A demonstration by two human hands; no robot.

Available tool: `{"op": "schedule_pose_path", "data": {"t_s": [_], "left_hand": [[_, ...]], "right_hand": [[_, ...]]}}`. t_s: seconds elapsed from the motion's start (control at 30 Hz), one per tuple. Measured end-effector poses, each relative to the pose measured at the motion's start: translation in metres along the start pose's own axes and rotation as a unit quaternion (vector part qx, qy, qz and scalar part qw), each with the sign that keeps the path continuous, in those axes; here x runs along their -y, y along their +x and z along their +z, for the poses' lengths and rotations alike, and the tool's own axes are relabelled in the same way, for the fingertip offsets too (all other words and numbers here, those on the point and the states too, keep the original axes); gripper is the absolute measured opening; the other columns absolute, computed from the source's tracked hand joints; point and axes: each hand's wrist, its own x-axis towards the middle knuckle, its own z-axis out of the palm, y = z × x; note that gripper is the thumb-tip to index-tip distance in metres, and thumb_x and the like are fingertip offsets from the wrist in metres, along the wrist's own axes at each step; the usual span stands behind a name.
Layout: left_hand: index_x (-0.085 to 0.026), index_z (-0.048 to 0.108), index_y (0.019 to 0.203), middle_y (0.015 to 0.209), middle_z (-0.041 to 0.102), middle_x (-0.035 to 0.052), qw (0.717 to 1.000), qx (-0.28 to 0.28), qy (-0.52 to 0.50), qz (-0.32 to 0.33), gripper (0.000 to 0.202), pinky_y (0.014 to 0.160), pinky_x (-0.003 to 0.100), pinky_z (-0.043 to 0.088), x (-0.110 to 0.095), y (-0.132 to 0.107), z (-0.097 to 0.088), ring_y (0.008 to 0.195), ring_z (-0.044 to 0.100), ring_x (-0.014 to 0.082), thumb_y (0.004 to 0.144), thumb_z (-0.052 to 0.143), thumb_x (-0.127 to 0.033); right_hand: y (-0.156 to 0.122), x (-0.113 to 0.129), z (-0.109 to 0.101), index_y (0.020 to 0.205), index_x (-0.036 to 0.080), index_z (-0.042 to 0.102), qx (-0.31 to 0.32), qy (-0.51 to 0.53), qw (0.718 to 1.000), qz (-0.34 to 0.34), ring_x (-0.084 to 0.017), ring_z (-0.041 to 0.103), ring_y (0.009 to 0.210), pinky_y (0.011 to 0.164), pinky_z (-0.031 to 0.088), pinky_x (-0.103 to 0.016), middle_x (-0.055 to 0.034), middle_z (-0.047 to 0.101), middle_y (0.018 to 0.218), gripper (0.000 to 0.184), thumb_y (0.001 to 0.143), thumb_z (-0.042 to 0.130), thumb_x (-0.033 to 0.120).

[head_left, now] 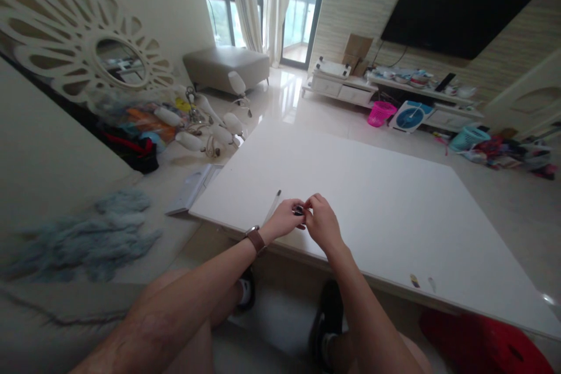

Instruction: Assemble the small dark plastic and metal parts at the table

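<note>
My left hand [284, 219] and my right hand [321, 222] meet over the near edge of a large white table [372, 198]. Both pinch a small dark object [299, 209] between their fingertips; it is too small to name. A watch with a brown strap [255, 238] is on my left wrist. A thin pen-like stick [272, 205] lies on the table just left of my left hand.
Two small bits [415, 280] lie near the table's front right edge. A chandelier with white shades [210, 123] and a flat grey case [193, 187] sit on the floor to the left. A blue fluffy rug [87, 234], a red object [486, 345], pink basket [381, 113].
</note>
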Motion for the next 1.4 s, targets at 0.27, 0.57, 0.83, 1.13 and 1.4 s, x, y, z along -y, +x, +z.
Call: {"op": "schedule_pose_path", "data": {"t_s": [0.27, 0.57, 0.83, 1.13, 1.4], "left_hand": [[-0.012, 0.062, 0.087, 0.070, 0.063, 0.0002, 1.000, -0.003, 0.020, -0.018, 0.026, 0.054, 0.023, 0.054, -0.002, 0.001, -0.001, 0.061, 0.062, 0.0114, 0.063, 0.065, -0.002], [-0.018, 0.048, 0.108, 0.087, 0.066, 0.0030, 0.950, -0.122, 0.283, -0.045, 0.043, 0.057, 0.025, 0.051, 0.002, 0.020, -0.060, 0.061, 0.064, 0.0131, 0.072, 0.071, -0.021], [-0.009, 0.055, 0.102, 0.122, 0.051, 0.0230, 0.850, -0.297, 0.415, -0.132, 0.039, 0.095, 0.040, 0.046, 0.002, 0.025, -0.161, 0.112, 0.056, 0.0317, 0.070, 0.071, -0.026], [-0.013, 0.047, 0.124, 0.129, 0.050, 0.0281, 0.761, -0.371, 0.493, -0.200, 0.055, 0.098, 0.058, 0.036, 0.026, 0.012, -0.172, 0.127, 0.043, 0.0456, 0.072, 0.064, -0.022], [-0.013, 0.047, 0.125, 0.136, 0.046, 0.0244, 0.762, -0.315, 0.553, -0.123, 0.053, 0.099, 0.053, 0.038, 0.021, 0.028, -0.120, 0.129, 0.043, 0.0402, 0.080, 0.063, -0.036]], "right_hand": [[-0.002, 0.000, -0.001, 0.082, 0.021, 0.053, -0.006, -0.017, 1.000, -0.025, -0.024, 0.054, 0.094, 0.082, 0.044, -0.036, -0.0071, 0.059, 0.094, 0.018, 0.083, 0.049, 0.004], [0.003, -0.005, 0.001, 0.083, 0.022, 0.054, -0.025, 0.058, 0.998, 0.014, -0.022, 0.056, 0.082, 0.073, 0.045, -0.034, -0.0060, 0.063, 0.085, 0.010, 0.088, 0.051, 0.014], [-0.005, 0.000, -0.009, 0.082, 0.022, 0.055, -0.016, 0.052, 0.998, 0.014, -0.021, 0.057, 0.081, 0.073, 0.044, -0.032, -0.0053, 0.064, 0.085, 0.011, 0.087, 0.052, 0.013], [-0.010, -0.011, -0.024, 0.082, 0.022, 0.056, -0.025, 0.042, 0.999, 0.015, -0.021, 0.058, 0.081, 0.074, 0.043, -0.032, -0.0047, 0.064, 0.084, 0.012, 0.086, 0.051, 0.011], [-0.010, -0.014, -0.035, 0.106, 0.020, 0.061, -0.064, 0.081, 0.994, 0.026, -0.022, 0.062, 0.086, 0.080, 0.047, -0.035, -0.0088, 0.067, 0.097, 0.023, 0.092, 0.044, 0.013]]}}
